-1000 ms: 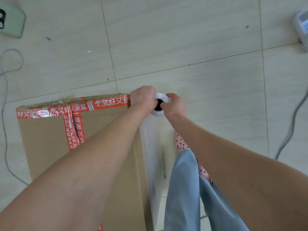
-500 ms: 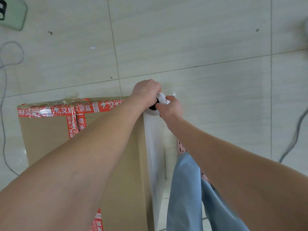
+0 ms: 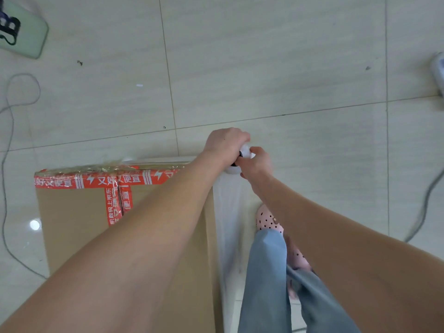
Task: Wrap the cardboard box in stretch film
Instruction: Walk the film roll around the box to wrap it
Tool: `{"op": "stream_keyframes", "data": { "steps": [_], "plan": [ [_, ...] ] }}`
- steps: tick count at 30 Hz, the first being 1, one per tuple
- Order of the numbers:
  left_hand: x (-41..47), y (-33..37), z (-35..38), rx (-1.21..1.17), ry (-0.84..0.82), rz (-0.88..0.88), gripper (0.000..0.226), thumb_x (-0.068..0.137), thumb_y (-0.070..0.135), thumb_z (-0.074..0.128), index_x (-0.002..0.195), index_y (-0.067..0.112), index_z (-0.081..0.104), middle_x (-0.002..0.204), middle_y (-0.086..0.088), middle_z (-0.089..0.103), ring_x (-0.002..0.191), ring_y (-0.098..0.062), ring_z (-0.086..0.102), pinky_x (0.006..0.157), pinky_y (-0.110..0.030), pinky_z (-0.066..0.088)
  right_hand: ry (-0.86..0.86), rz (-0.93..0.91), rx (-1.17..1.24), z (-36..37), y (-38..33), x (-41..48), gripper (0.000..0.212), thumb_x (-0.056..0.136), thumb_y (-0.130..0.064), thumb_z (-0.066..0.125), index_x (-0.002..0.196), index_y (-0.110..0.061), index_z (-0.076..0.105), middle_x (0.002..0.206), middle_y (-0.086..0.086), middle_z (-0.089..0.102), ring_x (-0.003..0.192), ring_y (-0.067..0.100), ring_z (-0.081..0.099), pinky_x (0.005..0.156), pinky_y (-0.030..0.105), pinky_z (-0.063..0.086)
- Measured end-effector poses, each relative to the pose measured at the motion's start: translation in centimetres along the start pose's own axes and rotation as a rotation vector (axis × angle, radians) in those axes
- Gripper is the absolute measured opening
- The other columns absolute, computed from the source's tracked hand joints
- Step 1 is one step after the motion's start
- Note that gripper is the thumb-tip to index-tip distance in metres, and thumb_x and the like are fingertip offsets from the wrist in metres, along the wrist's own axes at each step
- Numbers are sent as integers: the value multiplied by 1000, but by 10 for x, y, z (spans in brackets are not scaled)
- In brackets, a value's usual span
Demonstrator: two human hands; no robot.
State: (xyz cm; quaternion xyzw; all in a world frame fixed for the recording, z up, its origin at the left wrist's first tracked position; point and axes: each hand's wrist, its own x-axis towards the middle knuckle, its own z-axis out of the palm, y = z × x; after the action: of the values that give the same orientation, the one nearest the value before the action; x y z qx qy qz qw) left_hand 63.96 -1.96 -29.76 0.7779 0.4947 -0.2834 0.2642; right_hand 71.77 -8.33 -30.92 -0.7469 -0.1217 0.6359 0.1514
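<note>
Tiled floor (image 3: pixel 288 68); both hands' (left hand (image 3: pixel 224 144), right hand (image 3: pixel 255 162)) grips clench film roll (image 3: pixel 245 152).

Film roll (image 3: pixel 234 170) beside the cardboard box (image 3: pixel 79 212) corner

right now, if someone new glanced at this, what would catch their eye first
The two bare hands, left hand and right hand, meet at the centre around the white stretch film roll, at the far right corner of the tall brown cardboard box. The red printed tape along the box's far edge stands out, as does the pink spotted slipper beside the box.
</note>
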Motion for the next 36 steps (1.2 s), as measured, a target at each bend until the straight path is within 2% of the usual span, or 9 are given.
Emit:
{"op": "stream_keyframes", "data": {
  "steps": [3, 5, 12, 15, 18, 22, 27, 31, 36],
  "plan": [
    [9, 0, -3, 82, 8, 75, 27, 86, 15, 52, 110, 18, 63, 109, -2, 60, 100, -25, 58, 68, -27, 35, 28, -45, -30, -4, -4, 5, 20, 82, -16, 62, 101, -19, 55, 105, 7, 61, 74, 22, 59, 63, 30, 51],
    [17, -1, -8, 88, -9, 54, 24, 85, 15, 52, 104, 16, 65, 104, -3, 62, 96, -27, 60, 67, -27, 37, 35, -83, -92, -8, -10, 8, 20, 83, -17, 59, 102, -19, 57, 96, 5, 62, 78, 21, 58, 57, 26, 45],
    [27, -13, -19, -159, 39, -229, 19, 81, 13, 52, 94, 14, 66, 96, -5, 65, 88, -28, 61, 65, -29, 46, 59, -197, -249, -10, -37, 19, 44, 82, -15, 52, 125, -27, 57, 101, 0, 62, 105, 23, 58, 65, 30, 49],
    [27, -17, -21, -375, 99, -413, 13, 79, 17, 57, 90, 14, 62, 93, -3, 64, 84, -25, 58, 62, -28, 40, 89, -275, -331, -9, -51, 25, 45, 84, -11, 52, 126, -25, 54, 119, -1, 57, 105, 23, 57, 83, 37, 51],
    [27, -18, -23, -509, 148, -561, 15, 82, 17, 59, 96, 12, 58, 96, -6, 61, 91, -28, 60, 65, -30, 42, 104, -281, -414, -9, -67, 30, 40, 85, -12, 52, 123, -23, 52, 122, 1, 49, 103, 24, 55, 86, 40, 50],
    [28, -18, -29, -319, 188, -398, 27, 86, 13, 54, 113, 13, 53, 113, -9, 50, 92, -30, 59, 65, -33, 40, 61, -268, -458, -3, -79, 36, 35, 84, -13, 53, 118, -22, 54, 117, 3, 50, 105, 27, 55, 85, 43, 51],
    [37, -29, -41, -145, 171, -208, 22, 86, 11, 51, 107, 12, 56, 109, -7, 52, 91, -30, 58, 62, -35, 38, 60, -373, -560, 0, -84, 39, 26, 86, -13, 51, 109, -20, 59, 110, 2, 54, 98, 25, 55, 76, 38, 50],
    [42, -41, -39, -341, 201, -364, 14, 83, 13, 52, 95, 15, 59, 100, -5, 57, 90, -27, 58, 66, -32, 42, 42, -447, -610, 2, -96, 43, 30, 87, -10, 48, 111, -21, 60, 115, 1, 54, 101, 23, 55, 76, 34, 46],
    [43, -58, -37, -693, 278, -707, 10, 79, 17, 62, 88, 16, 57, 89, -1, 61, 80, -23, 58, 64, -29, 44, 26, -403, -593, 12, -110, 47, 38, 86, -16, 54, 123, -23, 51, 122, 2, 48, 104, 25, 55, 78, 33, 47]
  ]
}}
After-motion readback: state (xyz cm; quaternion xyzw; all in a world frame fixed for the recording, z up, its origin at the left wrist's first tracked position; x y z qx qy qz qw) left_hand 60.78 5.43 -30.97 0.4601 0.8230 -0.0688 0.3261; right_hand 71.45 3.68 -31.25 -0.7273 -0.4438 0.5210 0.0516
